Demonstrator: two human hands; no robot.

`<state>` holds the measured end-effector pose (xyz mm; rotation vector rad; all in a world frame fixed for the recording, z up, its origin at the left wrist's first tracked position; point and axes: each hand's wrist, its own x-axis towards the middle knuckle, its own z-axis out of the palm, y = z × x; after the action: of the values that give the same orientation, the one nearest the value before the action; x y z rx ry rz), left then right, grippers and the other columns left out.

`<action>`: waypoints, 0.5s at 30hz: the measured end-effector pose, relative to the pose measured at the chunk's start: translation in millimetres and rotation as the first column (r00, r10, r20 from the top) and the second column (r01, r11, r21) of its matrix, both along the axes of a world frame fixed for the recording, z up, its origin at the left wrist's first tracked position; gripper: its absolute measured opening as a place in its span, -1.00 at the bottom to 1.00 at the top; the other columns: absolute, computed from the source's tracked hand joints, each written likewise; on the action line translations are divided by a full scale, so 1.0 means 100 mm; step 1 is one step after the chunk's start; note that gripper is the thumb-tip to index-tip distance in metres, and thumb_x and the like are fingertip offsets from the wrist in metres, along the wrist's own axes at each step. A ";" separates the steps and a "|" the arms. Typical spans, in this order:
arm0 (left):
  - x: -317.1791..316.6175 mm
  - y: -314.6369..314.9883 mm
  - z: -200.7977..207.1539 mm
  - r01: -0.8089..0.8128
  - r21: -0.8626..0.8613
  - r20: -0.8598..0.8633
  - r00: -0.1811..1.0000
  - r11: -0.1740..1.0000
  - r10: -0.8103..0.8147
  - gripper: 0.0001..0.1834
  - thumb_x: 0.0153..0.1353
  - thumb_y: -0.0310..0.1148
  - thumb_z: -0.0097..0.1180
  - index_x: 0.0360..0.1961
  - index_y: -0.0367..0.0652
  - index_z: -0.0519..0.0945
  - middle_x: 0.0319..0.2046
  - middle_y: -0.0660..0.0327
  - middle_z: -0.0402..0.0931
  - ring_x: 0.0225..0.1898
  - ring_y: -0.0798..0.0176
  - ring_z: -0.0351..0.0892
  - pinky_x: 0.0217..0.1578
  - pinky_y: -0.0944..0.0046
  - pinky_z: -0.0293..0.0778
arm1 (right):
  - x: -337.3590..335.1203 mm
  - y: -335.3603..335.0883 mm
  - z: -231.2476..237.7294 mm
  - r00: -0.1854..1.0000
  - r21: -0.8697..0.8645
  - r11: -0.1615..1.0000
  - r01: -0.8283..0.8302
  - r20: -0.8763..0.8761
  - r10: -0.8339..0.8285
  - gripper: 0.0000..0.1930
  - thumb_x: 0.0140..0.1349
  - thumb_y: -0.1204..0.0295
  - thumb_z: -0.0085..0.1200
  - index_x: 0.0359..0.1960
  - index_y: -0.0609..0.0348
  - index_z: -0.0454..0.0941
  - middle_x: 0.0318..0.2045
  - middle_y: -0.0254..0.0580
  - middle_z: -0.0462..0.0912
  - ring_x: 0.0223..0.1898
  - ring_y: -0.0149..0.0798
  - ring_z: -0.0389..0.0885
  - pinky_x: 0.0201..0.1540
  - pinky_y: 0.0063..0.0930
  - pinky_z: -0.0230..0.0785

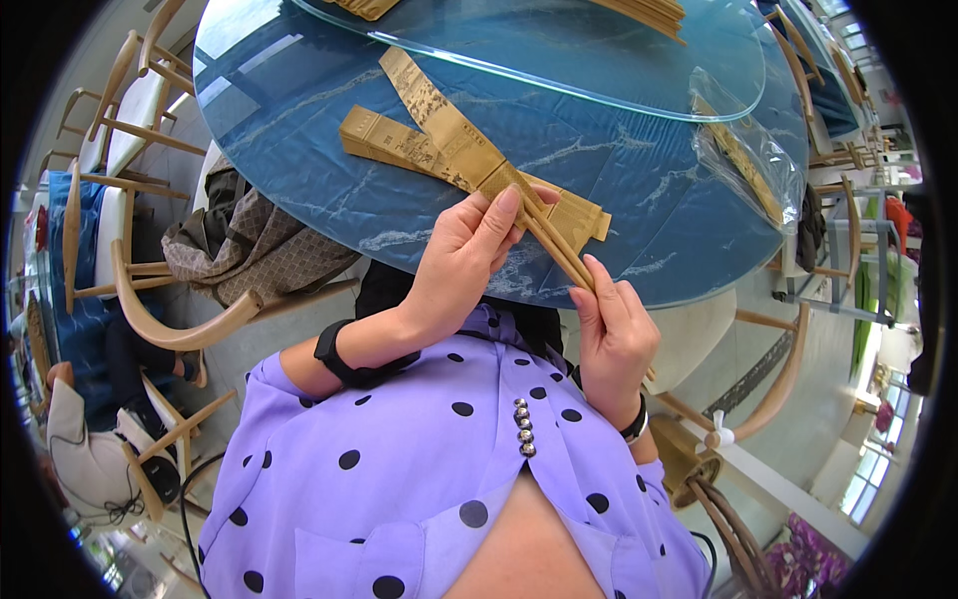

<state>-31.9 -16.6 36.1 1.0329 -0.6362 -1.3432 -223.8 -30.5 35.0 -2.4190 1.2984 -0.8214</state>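
Note:
My left hand (pixel 461 250) is closed round a long gold paper chopstick sleeve (pixel 439 115) with a dark printed pattern, thumb on top near its lower end. A pair of light wooden chopsticks (pixel 559 252) sticks out of that end toward me. Fingertips of my right hand (pixel 616 334) pinch the tips of the chopsticks. Beneath the held sleeve, a pile of flat gold sleeves (pixel 384 143) lies across the blue tabletop (pixel 299 190); more gold paper shows past my left fingers. How far the chopsticks reach inside the sleeve is hidden.
A raised glass turntable (pixel 559 85) covers the far side, with a gold stack (pixel 644 14) on it. At the right lies a clear plastic bag (pixel 743 165) containing a gold piece. A brown patterned bag (pixel 259 245) rests on a wooden chair (pixel 190 334) at left.

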 end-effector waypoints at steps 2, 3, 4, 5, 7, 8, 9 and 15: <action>0.03 0.00 -0.05 0.004 -0.033 0.007 1.000 0.999 -0.004 -0.56 0.61 -0.13 -0.18 0.04 -0.23 0.66 -0.60 0.54 0.12 -0.59 0.63 -0.04 -0.58 0.50 -0.08 | 0.00 0.00 0.02 1.000 0.005 1.000 0.002 -0.009 -0.002 -0.63 0.32 0.32 0.27 0.11 0.18 0.66 -0.56 -0.24 0.39 -0.59 -0.24 0.40 -0.53 -0.32 0.27; 0.04 -0.01 -0.07 0.005 -0.050 0.011 1.000 0.999 -0.005 -0.56 0.61 -0.13 -0.17 0.03 -0.23 0.66 -0.60 0.54 0.13 -0.60 0.63 -0.04 -0.58 0.50 -0.08 | 0.00 0.00 0.02 1.000 0.007 1.000 0.002 -0.013 -0.002 -0.64 0.32 0.32 0.26 0.11 0.18 0.66 -0.56 -0.24 0.39 -0.59 -0.24 0.40 -0.53 -0.31 0.27; 0.05 -0.01 -0.07 -0.004 -0.066 0.034 0.999 0.998 0.006 -0.57 0.61 -0.14 -0.15 0.00 -0.23 0.68 -0.56 0.51 0.22 -0.56 0.64 0.02 -0.56 0.52 -0.02 | 0.00 -0.01 0.02 1.000 0.016 1.000 -0.002 0.000 0.002 -0.64 0.32 0.32 0.26 0.11 0.18 0.66 -0.56 -0.24 0.38 -0.59 -0.24 0.40 -0.53 -0.31 0.27; 0.05 -0.02 -0.08 -0.013 -0.082 0.057 0.998 0.997 0.018 -0.58 0.60 -0.15 -0.13 -0.03 -0.23 0.70 -0.53 0.49 0.30 -0.53 0.64 0.08 -0.54 0.55 0.04 | 0.01 -0.01 0.02 1.000 0.025 1.000 -0.006 0.013 0.006 -0.64 0.33 0.32 0.25 0.11 0.18 0.66 -0.56 -0.23 0.38 -0.59 -0.23 0.40 -0.53 -0.31 0.28; 0.06 -0.02 -0.07 -0.066 -0.126 0.101 0.992 0.990 0.079 -0.60 0.59 -0.17 -0.10 -0.07 -0.23 0.71 -0.49 0.46 0.40 -0.48 0.64 0.16 -0.50 0.57 0.10 | 0.02 -0.02 0.02 0.999 0.049 0.998 -0.039 0.040 0.037 -0.64 0.33 0.33 0.24 0.11 0.18 0.66 -0.55 -0.22 0.38 -0.59 -0.23 0.40 -0.53 -0.32 0.27; 0.07 -0.02 -0.06 -0.108 -0.154 0.120 0.984 0.982 0.128 -0.61 0.59 -0.18 -0.09 -0.08 -0.23 0.71 -0.48 0.45 0.42 -0.47 0.63 0.18 -0.49 0.57 0.11 | 0.02 -0.04 0.03 0.997 0.064 0.996 -0.067 0.054 0.064 -0.64 0.34 0.33 0.24 0.11 0.18 0.66 -0.55 -0.21 0.38 -0.59 -0.23 0.40 -0.53 -0.32 0.27; 0.09 -0.02 -0.05 -0.150 -0.184 0.138 0.974 0.971 0.177 -0.62 0.58 -0.19 -0.08 -0.08 -0.24 0.70 -0.47 0.44 0.44 -0.45 0.63 0.20 -0.48 0.58 0.12 | 0.02 -0.05 0.04 0.993 0.079 0.992 -0.096 0.069 0.091 -0.64 0.34 0.33 0.23 0.11 0.18 0.65 -0.55 -0.20 0.39 -0.59 -0.23 0.39 -0.53 -0.33 0.27; 0.44 -0.04 0.17 -0.441 -0.236 0.171 0.859 0.866 0.484 -0.66 0.57 -0.21 -0.04 -0.10 -0.24 0.68 -0.49 0.44 0.43 -0.49 0.63 0.17 -0.52 0.56 0.08 | -0.31 -0.13 0.08 0.982 0.030 0.983 -0.179 0.073 0.177 -0.65 0.38 0.28 0.19 0.08 0.23 0.66 -0.57 -0.22 0.38 -0.61 -0.26 0.34 -0.55 -0.37 0.19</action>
<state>12.2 -20.7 52.7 1.1049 -0.6172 -0.7322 -255.3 -43.2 43.4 -2.4120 1.0447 -0.8171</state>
